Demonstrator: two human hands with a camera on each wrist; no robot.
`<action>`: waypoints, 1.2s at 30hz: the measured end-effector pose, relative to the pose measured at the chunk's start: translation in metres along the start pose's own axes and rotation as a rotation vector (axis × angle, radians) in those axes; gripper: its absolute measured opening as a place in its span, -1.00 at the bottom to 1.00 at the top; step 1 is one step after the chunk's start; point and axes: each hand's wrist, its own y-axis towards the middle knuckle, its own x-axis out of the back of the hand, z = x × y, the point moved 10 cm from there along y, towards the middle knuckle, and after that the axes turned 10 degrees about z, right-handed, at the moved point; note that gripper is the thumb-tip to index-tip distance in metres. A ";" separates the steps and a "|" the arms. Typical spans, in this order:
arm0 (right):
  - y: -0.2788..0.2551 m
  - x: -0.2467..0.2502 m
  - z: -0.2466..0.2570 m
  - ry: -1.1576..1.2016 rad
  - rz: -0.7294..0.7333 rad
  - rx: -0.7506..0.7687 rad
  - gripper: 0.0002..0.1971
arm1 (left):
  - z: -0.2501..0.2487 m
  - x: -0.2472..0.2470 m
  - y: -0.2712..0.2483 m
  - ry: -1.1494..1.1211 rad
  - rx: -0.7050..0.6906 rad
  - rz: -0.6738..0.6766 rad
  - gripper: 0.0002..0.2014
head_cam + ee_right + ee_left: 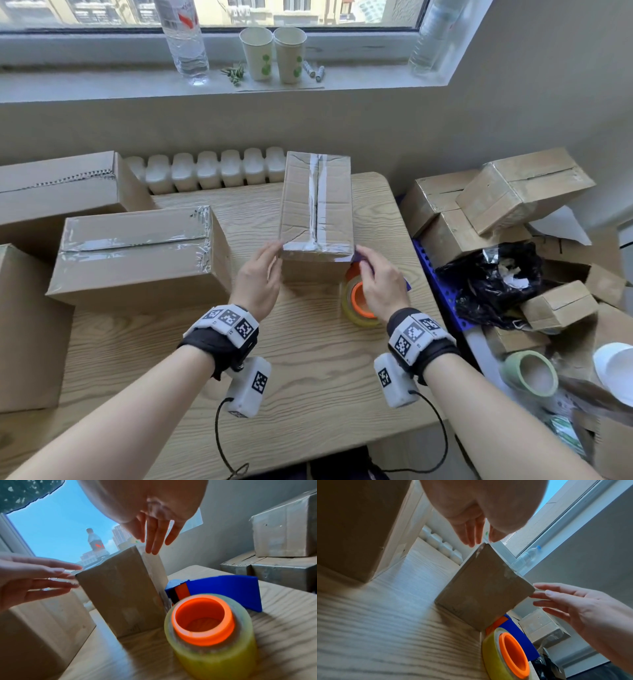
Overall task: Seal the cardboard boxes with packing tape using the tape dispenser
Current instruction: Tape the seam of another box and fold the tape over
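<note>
Box: small taped box stands mid-worktop.
Hands: left hand and right hand released, straight fingertips at its near corners.
Dispenser: tape dispenser lies unheld beside it.
Risk: uneven pressing may wrinkle tape.

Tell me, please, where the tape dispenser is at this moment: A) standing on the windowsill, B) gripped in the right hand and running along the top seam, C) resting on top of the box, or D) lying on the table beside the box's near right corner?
D: the tape dispenser lies on the table by the near right corner of the box, while the left hand and right hand are open at the box's near corners.
</note>
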 end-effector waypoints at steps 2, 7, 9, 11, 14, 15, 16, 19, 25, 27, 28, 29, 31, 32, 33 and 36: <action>0.008 0.017 0.006 -0.009 -0.097 0.041 -0.70 | 0.000 0.014 0.007 0.016 -0.005 -0.087 -0.72; 0.025 0.012 0.015 0.022 -0.005 0.126 -0.81 | 0.006 0.012 0.027 0.031 0.011 -0.016 -0.72; 0.025 0.012 0.017 -0.011 -0.015 0.177 -0.85 | 0.006 0.009 0.028 0.045 -0.022 0.002 -0.74; 0.023 0.010 0.022 -0.081 -0.033 0.257 -0.89 | 0.001 0.010 0.027 0.074 -0.106 -0.022 -0.82; 0.020 0.004 0.031 -0.231 -0.032 0.346 -0.93 | -0.007 0.013 0.026 0.134 -0.195 -0.077 -0.93; 0.021 0.003 0.033 -0.276 -0.038 0.367 -0.90 | -0.008 0.014 0.027 0.135 -0.202 -0.093 -0.93; 0.021 0.003 0.037 -0.308 -0.039 0.387 -0.90 | -0.008 0.014 0.028 0.131 -0.204 -0.105 -0.94; 0.020 0.006 0.046 -0.365 -0.061 0.411 -0.93 | -0.009 0.015 0.030 0.157 -0.203 -0.094 -0.94; 0.021 -0.027 0.071 -0.398 0.019 0.580 -0.77 | -0.012 0.016 0.031 0.185 -0.215 -0.061 -0.96; 0.025 -0.046 0.079 -0.420 0.081 0.631 -0.72 | -0.013 0.016 0.031 0.181 -0.232 -0.061 -0.95; 0.026 -0.051 0.082 -0.435 0.093 0.635 -0.70 | -0.013 0.017 0.031 0.179 -0.233 -0.061 -0.94; 0.026 -0.053 0.083 -0.450 0.085 0.628 -0.67 | -0.012 0.017 0.031 0.175 -0.232 -0.060 -0.94; 0.027 -0.053 0.081 -0.452 0.057 0.603 -0.63 | -0.012 0.017 0.032 0.169 -0.233 -0.064 -0.92; 0.028 -0.052 0.080 -0.441 0.056 0.579 -0.59 | -0.012 0.017 0.033 0.168 -0.232 -0.066 -0.90; 0.029 -0.052 0.078 -0.432 0.065 0.554 -0.58 | -0.013 0.017 0.033 0.165 -0.230 -0.063 -0.90; 0.034 -0.052 0.080 -0.366 0.185 0.474 -0.63 | -0.012 0.016 0.033 0.148 -0.219 -0.037 -0.92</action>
